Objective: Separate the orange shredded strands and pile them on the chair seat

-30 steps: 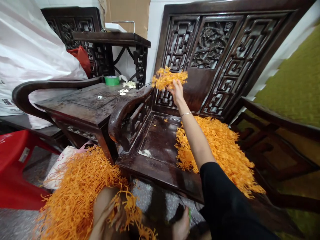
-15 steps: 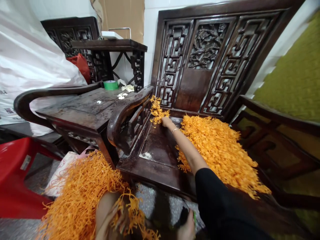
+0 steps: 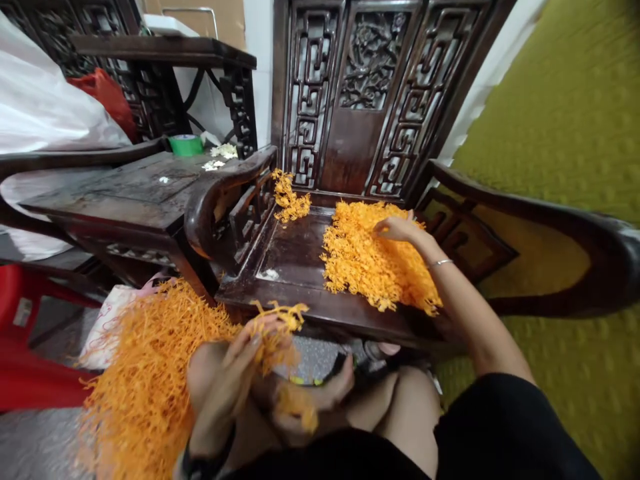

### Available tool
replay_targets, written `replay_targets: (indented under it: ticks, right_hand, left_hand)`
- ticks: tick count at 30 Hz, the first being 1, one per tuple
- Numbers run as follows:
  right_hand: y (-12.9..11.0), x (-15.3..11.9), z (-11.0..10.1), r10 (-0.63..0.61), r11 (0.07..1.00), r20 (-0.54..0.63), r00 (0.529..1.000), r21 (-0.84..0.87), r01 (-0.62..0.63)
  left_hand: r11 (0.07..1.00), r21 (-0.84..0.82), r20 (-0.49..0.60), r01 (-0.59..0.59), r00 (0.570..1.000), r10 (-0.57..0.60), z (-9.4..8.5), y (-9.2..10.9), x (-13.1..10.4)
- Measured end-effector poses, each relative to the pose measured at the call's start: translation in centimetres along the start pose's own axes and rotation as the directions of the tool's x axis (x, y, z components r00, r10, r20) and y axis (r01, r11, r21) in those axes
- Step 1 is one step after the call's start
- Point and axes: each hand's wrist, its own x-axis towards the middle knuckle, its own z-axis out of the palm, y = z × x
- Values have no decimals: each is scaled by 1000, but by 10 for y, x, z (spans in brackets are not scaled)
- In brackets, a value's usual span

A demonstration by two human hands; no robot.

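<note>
Held in my left hand point(image 3: 245, 357), above my knee, is a loose bunch of orange branched strands point(image 3: 277, 327), with ends sticking out past the fingers. My right hand point(image 3: 397, 230) is over the pile of orange branched pieces point(image 3: 360, 257) on the dark wooden chair seat point(image 3: 295, 257). Its fingers are curled together at the pile's surface; what they pinch is hidden. A smaller orange cluster point(image 3: 290, 200) lies in the seat's back left corner. Beside my left knee rises a big tangled heap of orange strands point(image 3: 145, 340).
Left of the chair, a dark side table point(image 3: 125, 190) holds green tape point(image 3: 186, 145) and pale scraps point(image 3: 220, 153). A red stool point(image 3: 35, 353) is at the far left, near a white bag point(image 3: 107, 320). The chair's curved armrest point(image 3: 540, 233) bounds the right side.
My right hand has moved from the small cluster in the corner to the large pile on the right. My left hand has come up with its orange strands. The view has shifted.
</note>
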Motion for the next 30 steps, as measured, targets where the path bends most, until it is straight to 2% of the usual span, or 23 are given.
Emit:
replay_targets:
  ticks: [2,4,5,6,8,10,12,14,16,20,22,26,30]
  right_hand:
    - [-8,-38,-4,-37,999,-22,999,33,37]
    - [-31,-87,-8,-138,978,-48,989,151,144]
    - [-45,-116,-9,-251,899,-86,964,350,265]
    - [-58,-146,-10,-355,780,-114,928,511,361]
    - [-82,-203,-11,-489,549,-170,855,702,454]
    - [-96,-251,-9,-505,386,-221,834,806,448]
    - [-103,-285,-7,-442,320,-260,859,849,422]
    - [-105,-305,-6,-343,289,-280,897,877,384]
    - [-104,-317,-8,-253,246,-279,926,907,340]
    - [-100,-335,-12,-199,203,-271,942,929,311]
    - [-98,-344,-14,-202,187,-284,937,928,321]
    - [-95,-359,-16,-217,99,-244,945,958,270]
    - [-84,-366,-20,-174,-7,-193,966,981,195]
  left_hand:
    - [1000,-22,145,-11,989,14,22,-2,-2]
    - [999,-33,221,-44,974,50,45,-3,-9]
    - [998,-39,246,-57,967,65,54,-3,-14]
    - [996,-47,264,-73,961,83,62,-4,-20]
    - [992,-61,286,-110,950,123,75,-7,-33]
    - [986,-56,275,-158,947,167,83,-11,-48]
    - [978,-9,255,-207,946,202,87,-16,-60]
    - [967,48,267,-250,936,228,89,-21,-71]
    - [953,108,323,-283,916,236,89,-25,-81]
    - [929,206,457,-306,870,185,88,-36,-105]
    - [942,200,452,-269,879,156,89,-47,-118]
    - [959,188,347,-212,928,137,94,-70,-133]
    - [944,235,317,-230,937,149,102,-76,-139]
